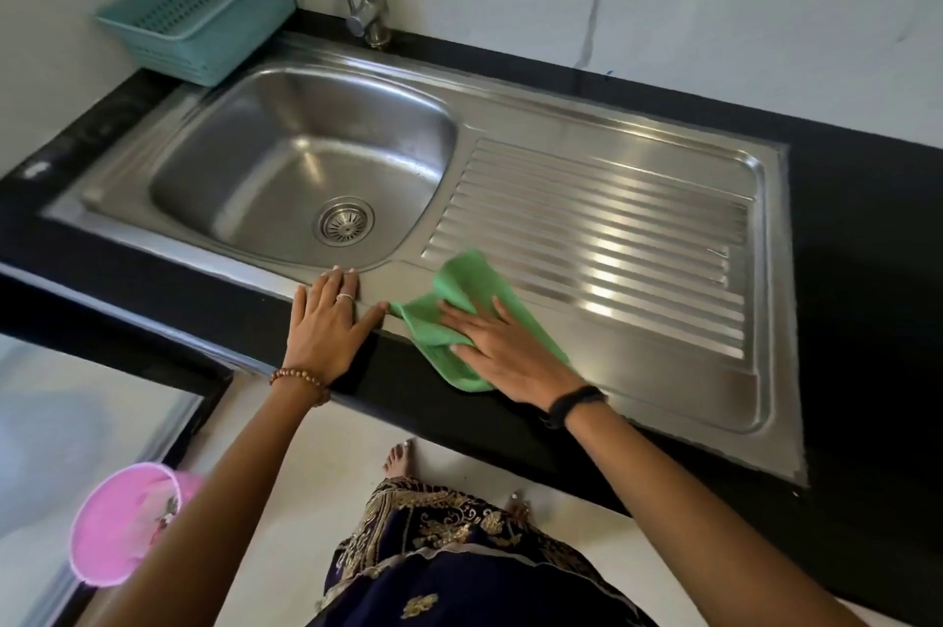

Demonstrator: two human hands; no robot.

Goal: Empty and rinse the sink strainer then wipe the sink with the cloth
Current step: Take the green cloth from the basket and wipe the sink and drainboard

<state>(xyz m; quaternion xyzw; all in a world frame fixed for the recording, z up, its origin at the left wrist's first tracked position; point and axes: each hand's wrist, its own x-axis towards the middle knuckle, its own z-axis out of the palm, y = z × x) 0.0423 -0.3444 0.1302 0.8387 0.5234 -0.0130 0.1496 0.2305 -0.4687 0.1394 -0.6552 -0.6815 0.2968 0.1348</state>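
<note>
Two bare hands rest flat, fingers spread, on a brushed-steel sink (pixel 663 392): the right hand (pixel 502 348) presses a crumpled green cloth (pixel 449 289) against the ribbed drainboard (pixel 612 238)'s 7 o'clock corner; the left hand (pixel 329 320) braces the rim below the round slotted strainer (pixel 346 221), seated in the basin.

bright even light, glare streaks on the drainboard (pixel 602 238), wide-angle bending at edges

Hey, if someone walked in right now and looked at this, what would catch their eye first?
Probably the bright green cloth, pressed flat under the right hand at the near edge of the steel sink, beside the ribbed drainboard. Next, the left hand resting flat on the rim just below the basin, whose strainer sits in the drain.
</note>
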